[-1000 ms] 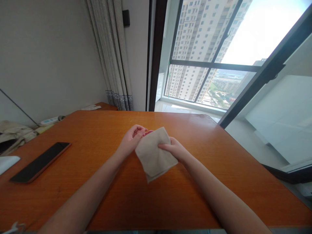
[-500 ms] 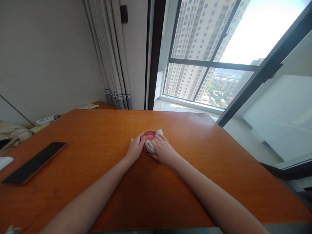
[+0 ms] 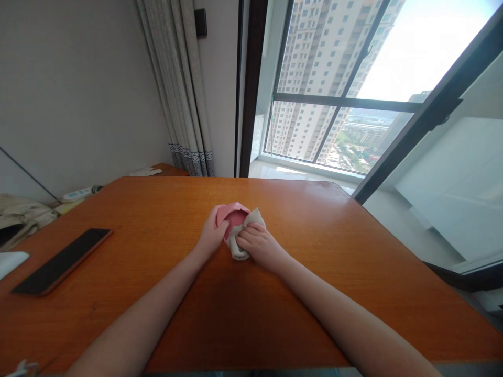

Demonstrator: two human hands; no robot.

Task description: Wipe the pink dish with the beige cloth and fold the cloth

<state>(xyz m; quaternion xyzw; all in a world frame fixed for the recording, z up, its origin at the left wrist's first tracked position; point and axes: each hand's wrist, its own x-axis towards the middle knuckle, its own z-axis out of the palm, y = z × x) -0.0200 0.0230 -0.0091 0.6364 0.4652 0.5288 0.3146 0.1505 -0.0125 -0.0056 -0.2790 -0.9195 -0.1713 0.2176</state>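
Centre: hands, two (left hand (image 3: 210, 230), right hand (image 3: 260, 244)); pink bowl (image 3: 237, 215), one; pale cloth (image 3: 237, 249), one. Lower half: wooden table (image 3: 353, 251), one. Left: black-topped slab (image 3: 63, 262), one. Upper left: grey curtain (image 3: 178, 89), one.

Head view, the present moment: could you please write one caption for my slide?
The left hand holds a tilted bowl; the right hand holds a cloth against it, over a table.

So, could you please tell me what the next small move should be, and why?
I would probably work the cloth a little farther into the bowl with the right hand: that hand has the cloth bunched at the bowl, the left hand holds the bowl, and part of its inside shows uncovered.
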